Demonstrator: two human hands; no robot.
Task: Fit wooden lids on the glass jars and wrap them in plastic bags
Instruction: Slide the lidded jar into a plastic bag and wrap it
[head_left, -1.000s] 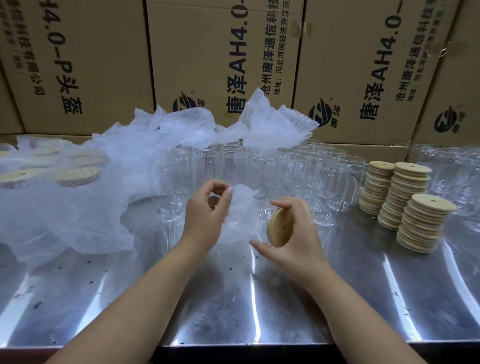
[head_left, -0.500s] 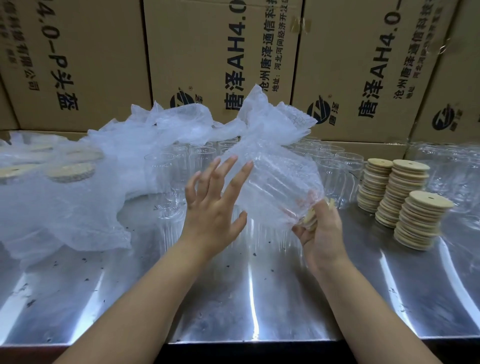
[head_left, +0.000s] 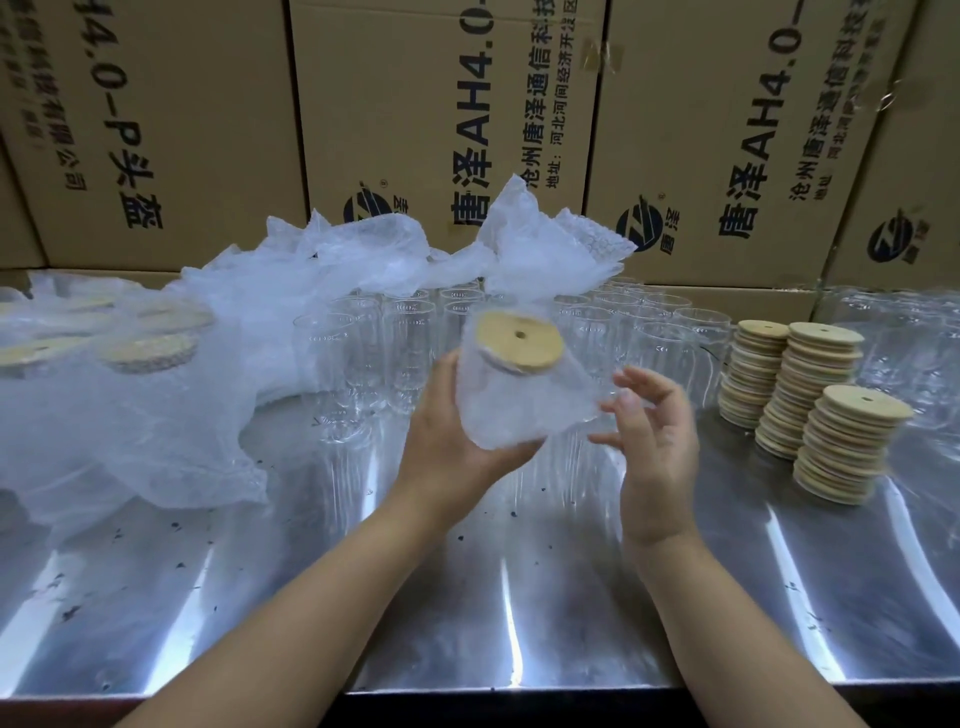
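One jar (head_left: 511, 410), glass, held above the bench (head_left: 467, 597) at centre, tilted with its top leaning toward the camera. One wooden lid (head_left: 519, 343), round, with a small hole at its middle, seated on the jar's mouth. One plastic bag (head_left: 483, 426), translucent, drawn round jar and lid together; a loose corner sticks out to the right. Left hand (head_left: 447, 447): cups the lower part of the jar through the bag, thumb up the left side, fingers (head_left: 519, 452) curled under the base. Right hand (head_left: 657, 447): just beside the bag's loose corner, palm turned toward the jar, its fingers (head_left: 641, 382) spread and lightly bent, gripping nothing; whether a fingertip touches the plastic cannot be told. Three lid stacks (head_left: 810, 384), standing close together on the bench to the right of the hands, the nearest one leaning slightly. Many empty jars (head_left: 649, 332), upright and lidless, in rows across the back of the bench behind the hands. One heap of loose bags (head_left: 337, 260), crumpled, lying over the rear jars and running to the left. Several wrapped jars (head_left: 150, 353) at far left, lids showing dimly through the plastic. Four cardboard cartons (head_left: 441, 104), printed with dark lettering, stacked as a wall behind the bench. Bench surface is shiny metal, with small dark specks.
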